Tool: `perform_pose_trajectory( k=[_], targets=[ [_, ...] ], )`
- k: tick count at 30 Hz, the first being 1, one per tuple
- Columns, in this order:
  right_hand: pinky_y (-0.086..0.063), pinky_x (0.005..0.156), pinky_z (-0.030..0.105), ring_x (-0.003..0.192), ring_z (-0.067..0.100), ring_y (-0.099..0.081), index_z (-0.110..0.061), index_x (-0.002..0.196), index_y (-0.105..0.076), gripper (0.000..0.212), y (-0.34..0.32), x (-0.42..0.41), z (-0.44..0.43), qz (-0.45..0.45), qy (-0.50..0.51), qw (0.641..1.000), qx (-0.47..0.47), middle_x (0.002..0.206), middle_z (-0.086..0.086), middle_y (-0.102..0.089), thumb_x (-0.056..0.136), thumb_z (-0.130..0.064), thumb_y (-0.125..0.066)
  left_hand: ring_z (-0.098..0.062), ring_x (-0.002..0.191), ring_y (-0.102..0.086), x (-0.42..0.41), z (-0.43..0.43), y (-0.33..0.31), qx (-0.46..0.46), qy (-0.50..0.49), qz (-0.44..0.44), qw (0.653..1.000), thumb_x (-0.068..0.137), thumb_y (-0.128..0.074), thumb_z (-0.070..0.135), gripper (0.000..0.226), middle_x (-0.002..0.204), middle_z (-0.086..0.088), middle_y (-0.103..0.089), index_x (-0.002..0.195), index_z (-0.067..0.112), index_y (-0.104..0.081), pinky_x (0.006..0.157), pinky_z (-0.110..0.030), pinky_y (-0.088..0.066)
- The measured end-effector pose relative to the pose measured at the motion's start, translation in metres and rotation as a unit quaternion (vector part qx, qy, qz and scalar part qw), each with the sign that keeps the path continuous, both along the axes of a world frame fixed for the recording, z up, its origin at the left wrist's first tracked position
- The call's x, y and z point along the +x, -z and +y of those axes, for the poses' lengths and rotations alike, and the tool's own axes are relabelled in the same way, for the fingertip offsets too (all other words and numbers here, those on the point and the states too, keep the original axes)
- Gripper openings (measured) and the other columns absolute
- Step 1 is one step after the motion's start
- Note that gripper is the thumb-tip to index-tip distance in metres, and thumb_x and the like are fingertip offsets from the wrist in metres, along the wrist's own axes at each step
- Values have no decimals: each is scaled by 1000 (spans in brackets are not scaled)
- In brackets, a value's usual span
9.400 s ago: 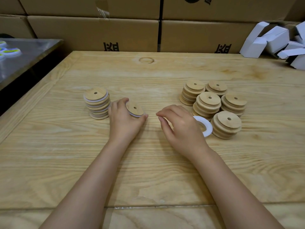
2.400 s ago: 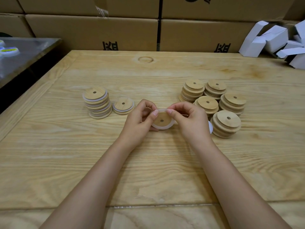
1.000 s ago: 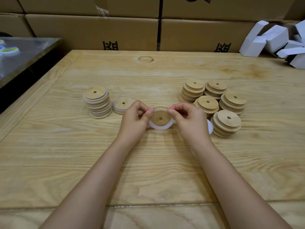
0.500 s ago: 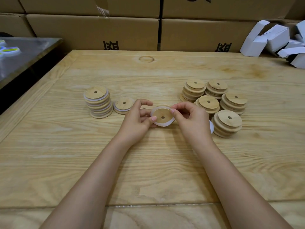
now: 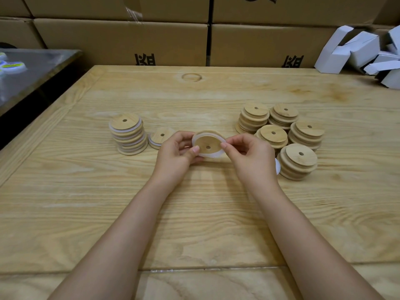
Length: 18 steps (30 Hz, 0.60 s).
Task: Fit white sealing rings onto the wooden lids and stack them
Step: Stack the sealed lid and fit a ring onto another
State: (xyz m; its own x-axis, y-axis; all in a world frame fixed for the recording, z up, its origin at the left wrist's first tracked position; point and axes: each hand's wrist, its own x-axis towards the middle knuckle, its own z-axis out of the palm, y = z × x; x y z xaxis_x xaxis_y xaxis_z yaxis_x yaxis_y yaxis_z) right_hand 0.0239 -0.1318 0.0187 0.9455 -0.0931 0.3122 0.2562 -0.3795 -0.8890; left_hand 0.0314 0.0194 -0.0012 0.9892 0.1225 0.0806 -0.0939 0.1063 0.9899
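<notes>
A wooden surface (image 5: 205,213) carries a stack of ringed lids (image 5: 127,135) at left and stacks of bare lids (image 5: 298,161) at right. Between them, the left hand (image 5: 175,156) and right hand (image 5: 251,161) each pinch, fingers curled, one wooden lid (image 5: 208,145) with a white sealing ring (image 5: 213,154) around it. Another white ring (image 5: 277,166) lies mostly hidden behind the right hand.
</notes>
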Motion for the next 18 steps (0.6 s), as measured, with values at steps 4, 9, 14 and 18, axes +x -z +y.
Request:
perform_pose_trajectory(
  k=[4, 9, 14, 18],
  targets=[
    [-50, 73, 14, 76, -1, -65, -28, 74, -66, 17, -4, -1, 1, 3, -23, 999, 39, 79, -14, -69, 82, -14, -71, -12, 77, -69, -1, 1, 0, -38, 5, 12, 999, 90, -49, -10, 23, 91, -4, -65, 94, 12, -55, 67, -25, -58],
    [-49, 70, 11, 74, -2, -64, -26, 73, -66, 17, -7, 0, 0, 3, -41, 997, 66, 78, -13, -69, 82, -12, -70, -11, 77, -70, -2, 3, -2, -72, 26, 15, 997, 91, -45, -10, 19, 93, -7, -65, 97, 6, -54, 65, -23, -57],
    [-45, 64, 9, 66, -5, -59, -25, 74, -61, 18, -5, 0, -1, 6, -58, 996, 66, 71, -14, -64, 83, -10, -67, -15, 79, -69, -5, 4, -5, -70, 73, 17, 995, 90, -47, -12, 21, 88, -7, -67, 97, 7, -53, 65, -25, -57],
    [-47, 63, 12, 67, -3, -59, -26, 76, -59, 16, -6, -1, -1, -10, -26, 997, 65, 73, -13, -63, 84, -13, -65, -22, 77, -70, -8, 4, -9, -49, 116, 4, 992, 85, -55, -10, 23, 82, -8, -72, 99, 8, -49, 69, -37, -60]
  ],
)
